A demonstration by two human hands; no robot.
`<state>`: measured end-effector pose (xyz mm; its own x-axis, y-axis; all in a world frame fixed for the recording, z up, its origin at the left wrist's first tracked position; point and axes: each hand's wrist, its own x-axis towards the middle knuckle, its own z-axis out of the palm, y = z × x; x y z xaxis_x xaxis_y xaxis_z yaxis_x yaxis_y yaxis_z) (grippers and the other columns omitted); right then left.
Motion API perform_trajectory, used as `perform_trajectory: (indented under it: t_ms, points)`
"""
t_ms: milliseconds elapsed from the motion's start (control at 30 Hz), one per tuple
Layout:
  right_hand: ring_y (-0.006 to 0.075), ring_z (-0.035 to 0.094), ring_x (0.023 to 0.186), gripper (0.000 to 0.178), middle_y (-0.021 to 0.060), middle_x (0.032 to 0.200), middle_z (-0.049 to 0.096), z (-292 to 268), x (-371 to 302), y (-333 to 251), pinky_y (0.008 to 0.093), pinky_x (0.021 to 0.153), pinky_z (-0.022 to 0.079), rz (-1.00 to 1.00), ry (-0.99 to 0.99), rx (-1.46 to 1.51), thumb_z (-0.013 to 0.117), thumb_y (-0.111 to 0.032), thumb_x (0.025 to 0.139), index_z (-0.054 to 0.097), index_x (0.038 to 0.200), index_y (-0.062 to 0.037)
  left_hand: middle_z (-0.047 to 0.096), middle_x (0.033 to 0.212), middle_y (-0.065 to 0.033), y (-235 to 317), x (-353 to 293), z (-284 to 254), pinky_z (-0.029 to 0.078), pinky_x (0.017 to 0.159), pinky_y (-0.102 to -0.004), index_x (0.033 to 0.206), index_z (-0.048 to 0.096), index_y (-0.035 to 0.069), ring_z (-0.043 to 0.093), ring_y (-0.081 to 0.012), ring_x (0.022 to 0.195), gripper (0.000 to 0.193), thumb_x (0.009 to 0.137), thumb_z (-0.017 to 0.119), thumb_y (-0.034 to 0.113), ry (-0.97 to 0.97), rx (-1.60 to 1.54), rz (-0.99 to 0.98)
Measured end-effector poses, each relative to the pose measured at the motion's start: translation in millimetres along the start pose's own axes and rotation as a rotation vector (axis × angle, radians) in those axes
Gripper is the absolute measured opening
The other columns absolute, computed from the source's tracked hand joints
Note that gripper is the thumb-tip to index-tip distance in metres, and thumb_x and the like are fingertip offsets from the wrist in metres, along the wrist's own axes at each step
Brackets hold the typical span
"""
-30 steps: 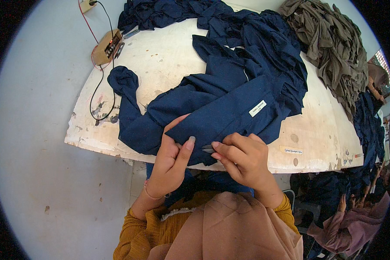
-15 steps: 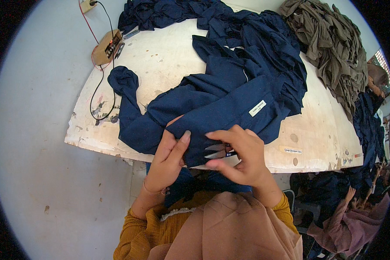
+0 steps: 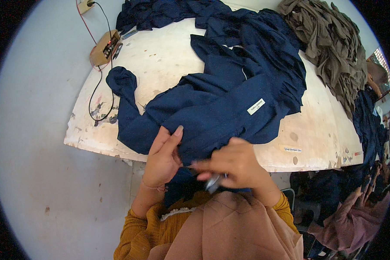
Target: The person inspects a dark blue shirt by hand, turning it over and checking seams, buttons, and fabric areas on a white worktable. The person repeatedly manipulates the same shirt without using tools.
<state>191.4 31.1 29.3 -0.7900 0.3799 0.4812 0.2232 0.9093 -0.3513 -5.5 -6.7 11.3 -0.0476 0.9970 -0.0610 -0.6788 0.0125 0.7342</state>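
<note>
On a worn table [image 3: 160, 56], both hands' fingers [image 3: 171, 136] pinch a navy garment [image 3: 212, 112].

One head camera looks steeply down from above, close to the hands, facing forward over the table [image 3: 117, 143]. The fisheye bends its edges, and dark corners ring the picture.

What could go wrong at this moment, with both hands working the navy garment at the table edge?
The right hand holds a small metal tool, blurred, close to the left hand; a slip might nick a finger or the navy garment. The cloth hangs over the table edge and might slide off.
</note>
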Motion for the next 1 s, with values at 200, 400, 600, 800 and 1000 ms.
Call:
perform_trajectory:
  t_ms: [200,400,600,800,1000]
  points:
    - [0.0208,0.058,0.064,0.017,0.0010,0.071,0.057,-16.8,-20.4,3.9,0.0343,0.058,0.037,0.107,0.055,0.198,0.077,-0.025,0.074,0.070,0.088,-0.0175,0.061,0.129,-0.0120,19.4,-7.3,-26.8,0.043,0.104,-0.0298,0.137,0.047,-0.003,0.058,-0.0171,0.116,0.038,0.103,0.051,0.012,0.091,0.305,0.085]
    - [0.0249,0.061,0.067,0.015,0.0055,0.077,0.061,-14.9,-46.9,20.5,0.0346,0.059,0.043,0.528,0.388,0.087,0.077,-0.010,0.074,0.071,0.088,-0.0112,0.061,0.110,-0.0069,51.1,-17.3,-58.8,0.047,0.083,-0.0253,0.131,0.051,0.000,0.056,-0.0111,0.097,0.037,0.097,0.062,0.009,0.290,1.013,0.080]
    - [0.0239,0.062,0.072,0.027,0.0034,0.080,0.062,-8.1,-53.4,19.8,0.0343,0.061,0.043,0.504,0.271,0.063,0.074,-0.006,0.066,0.071,0.092,-0.0134,0.060,0.112,-0.0104,46.1,-15.3,-21.9,0.045,0.078,-0.0321,0.122,0.057,0.005,0.056,-0.0210,0.098,0.036,0.089,0.070,0.011,0.375,1.601,0.671]
    - [0.0240,0.061,0.079,0.042,0.0017,0.089,0.060,1.9,-48.9,16.1,0.0339,0.064,0.041,0.431,0.153,0.017,0.074,-0.010,0.063,0.069,0.105,-0.0179,0.061,0.111,-0.0100,16.3,6.6,5.6,0.038,0.088,-0.0402,0.117,0.060,0.005,0.055,-0.0266,0.102,0.044,0.088,0.070,0.037,0.025,1.843,0.658]
    - [0.0254,0.061,0.072,0.045,0.0085,0.087,0.063,4.7,-46.3,20.0,0.0312,0.064,0.046,0.476,0.259,0.005,0.069,-0.001,0.062,0.071,0.105,-0.0106,0.061,0.094,-0.0067,11.0,12.6,6.1,0.035,0.083,-0.0398,0.104,0.063,0.007,0.055,-0.0247,0.092,0.048,0.082,0.073,0.048,-0.105,1.895,0.324]
